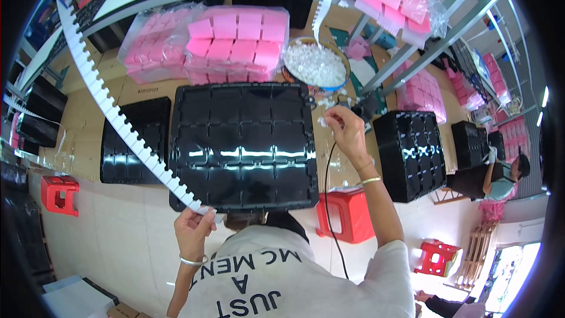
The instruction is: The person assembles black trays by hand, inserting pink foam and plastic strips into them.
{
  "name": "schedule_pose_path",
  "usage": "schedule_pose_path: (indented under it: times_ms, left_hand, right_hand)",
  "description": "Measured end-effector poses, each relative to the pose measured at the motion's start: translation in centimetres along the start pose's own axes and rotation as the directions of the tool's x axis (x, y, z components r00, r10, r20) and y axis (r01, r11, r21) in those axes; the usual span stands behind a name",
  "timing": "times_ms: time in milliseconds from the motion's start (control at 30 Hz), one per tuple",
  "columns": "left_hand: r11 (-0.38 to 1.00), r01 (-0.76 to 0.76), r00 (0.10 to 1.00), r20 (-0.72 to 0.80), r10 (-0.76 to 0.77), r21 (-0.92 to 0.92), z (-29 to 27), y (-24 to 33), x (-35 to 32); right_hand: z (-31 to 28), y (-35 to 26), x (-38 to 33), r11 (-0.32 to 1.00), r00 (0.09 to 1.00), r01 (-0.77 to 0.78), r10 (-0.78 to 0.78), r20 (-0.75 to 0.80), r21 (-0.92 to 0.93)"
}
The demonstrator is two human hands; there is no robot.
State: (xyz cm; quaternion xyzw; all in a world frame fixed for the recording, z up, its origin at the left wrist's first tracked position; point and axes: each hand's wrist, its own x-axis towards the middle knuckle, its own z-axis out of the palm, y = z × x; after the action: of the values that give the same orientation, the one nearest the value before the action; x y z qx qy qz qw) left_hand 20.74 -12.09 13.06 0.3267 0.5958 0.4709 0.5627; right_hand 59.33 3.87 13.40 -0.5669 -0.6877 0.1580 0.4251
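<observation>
Strip (109, 106), white, toothed, slanting from upper left down to near-left corner of big black tray (244, 135). Left hand (198, 225) there, grip clamped on strip's lower end. Right hand (347, 132) over counter (347, 171), fingertips drawn in by small white bit (322, 122); can't tell if clamped on it. Basin (347, 76) of white pieces (315, 63) just beyond. Pink packs (238, 38) behind tray.

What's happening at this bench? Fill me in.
A person's left hand pinches the lower end of a long white notched strip, which crosses the view from the upper left. The right hand is over the table beyond the black tray's right edge, fingertips together; whether they grip a small pale piece is unclear. The black tray lies in front, with a bowl of white pieces behind.
</observation>
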Motion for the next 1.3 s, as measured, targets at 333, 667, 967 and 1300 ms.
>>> schedule_pose_path:
  times_ms: [333, 667, 967, 1300]
  left_hand:
    - [0.996, 0.025, 0.994, -0.106, -0.034, -0.086, 0.6, 0.1, 0.7]
    - [0.994, 0.068, 0.993, -0.095, -0.076, -0.082, 0.0, 0.6, 0.7]
    - [0.983, 0.015, 0.999, 0.033, -0.009, -0.185, -1.3, 0.6, 1.0]
    - [0.97, -0.003, 0.978, 0.201, 0.053, -0.245, -2.7, 0.3, -0.8]
  right_hand:
    - [3.3, 19.2, 14.8, 0.941, 0.94, -0.15, 0.041, -0.339, -0.305]
    - [3.3, 18.0, 12.3, 0.966, 0.942, -0.159, 0.088, -0.323, -0.202]
    - [3.7, -3.8, 6.2, 0.939, 0.983, -0.148, 0.105, 0.15, 0.311]
    - [13.3, -19.1, -8.8, 0.852, 0.75, -0.304, -0.063, 0.659, 0.427]
